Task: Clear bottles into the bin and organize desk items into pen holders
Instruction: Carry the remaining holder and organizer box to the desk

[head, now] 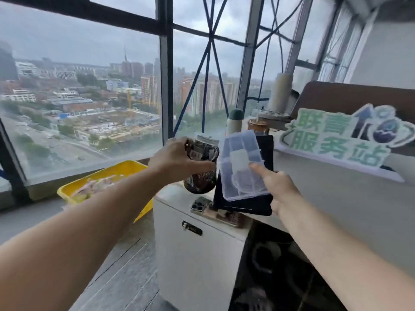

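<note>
My left hand (177,160) grips a black mesh pen holder (202,178) by its rim, lifted over the left end of the white desk (314,189). Several small items stick out of the holder's top. My right hand (280,189) holds a clear plastic compartment box (241,167) together with a flat black notebook (265,153) behind it, tilted up right next to the holder. A yellow bin (125,170) with pale contents sits on the floor by the window, left of the desk.
A phone (201,205) lies on the white drawer cabinet (197,243) below the holder. Farther back stand a white bottle with a green cap (234,122), a brown cup (258,125) and a green-lettered sign (336,140). A window wall closes the left side.
</note>
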`<control>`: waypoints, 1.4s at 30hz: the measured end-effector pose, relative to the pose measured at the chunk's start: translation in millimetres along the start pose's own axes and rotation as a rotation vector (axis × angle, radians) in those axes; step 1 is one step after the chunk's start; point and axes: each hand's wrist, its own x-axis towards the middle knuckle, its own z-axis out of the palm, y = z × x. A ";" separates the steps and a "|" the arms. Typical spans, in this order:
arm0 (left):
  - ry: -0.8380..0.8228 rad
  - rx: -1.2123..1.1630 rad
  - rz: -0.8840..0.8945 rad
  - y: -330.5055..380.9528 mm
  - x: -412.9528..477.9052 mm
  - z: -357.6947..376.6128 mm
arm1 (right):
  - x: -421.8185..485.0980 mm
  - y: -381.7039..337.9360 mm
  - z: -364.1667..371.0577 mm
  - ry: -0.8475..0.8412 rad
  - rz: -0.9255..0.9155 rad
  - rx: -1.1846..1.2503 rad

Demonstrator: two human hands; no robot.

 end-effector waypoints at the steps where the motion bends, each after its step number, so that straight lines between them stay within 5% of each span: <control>1: -0.028 -0.011 -0.001 12.4 3.2 15.5 | 4.0 0.4 -22.6 0.043 0.010 -0.001; 15: -0.264 -0.047 0.026 126.2 23.3 196.2 | 17.2 24.4 -216.5 0.461 0.128 -0.014; 24: -0.336 -0.183 0.046 108.7 14.0 240.6 | 35.2 38.5 -244.8 0.351 0.190 -0.316; 28: -0.374 0.025 0.115 85.4 3.4 250.6 | 31.8 49.2 -262.4 0.393 0.005 -0.807; 36: -0.284 0.215 0.191 86.2 -0.1 260.2 | 3.0 67.2 -281.5 0.024 -0.110 -0.558; 40: -0.272 0.234 0.210 84.8 4.1 266.4 | 5.3 66.7 -284.8 -0.075 -0.198 -1.082; 42: -0.301 0.205 0.207 86.6 7.4 270.4 | 7.9 71.3 -286.4 -0.051 -0.221 -1.119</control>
